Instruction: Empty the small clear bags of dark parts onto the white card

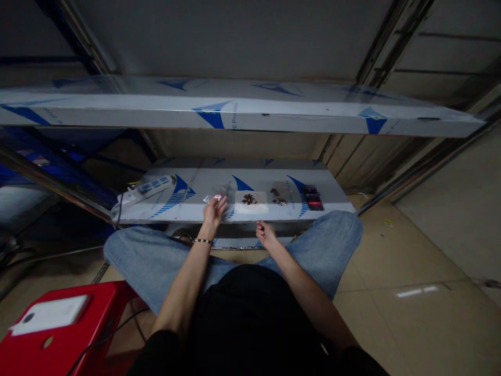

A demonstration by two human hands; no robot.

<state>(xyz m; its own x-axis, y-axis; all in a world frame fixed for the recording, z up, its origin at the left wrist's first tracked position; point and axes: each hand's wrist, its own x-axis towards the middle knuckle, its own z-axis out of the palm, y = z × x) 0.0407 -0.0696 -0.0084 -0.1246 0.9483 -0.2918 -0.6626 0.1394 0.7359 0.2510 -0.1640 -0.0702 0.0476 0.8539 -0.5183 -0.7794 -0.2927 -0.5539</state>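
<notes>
My left hand is over the front of the lower shelf, fingers apart, beside a clear plastic bag. Its fingertips overlap the bag's edge, but no grip on it shows. At the shelf's front edge my right hand is closed in a pinch. Whatever it holds, if anything, is too small to make out. Between and beyond the hands, small dark brown pieces lie in a loose pile on a white sheet. Further right, a clear bag contains similar dark pieces.
A blurred-out dark and red item lies at the shelf's right, a white power strip at its left. An upper shelf spans above the work surface. A red stool with a white device stands at lower left, cables beside it.
</notes>
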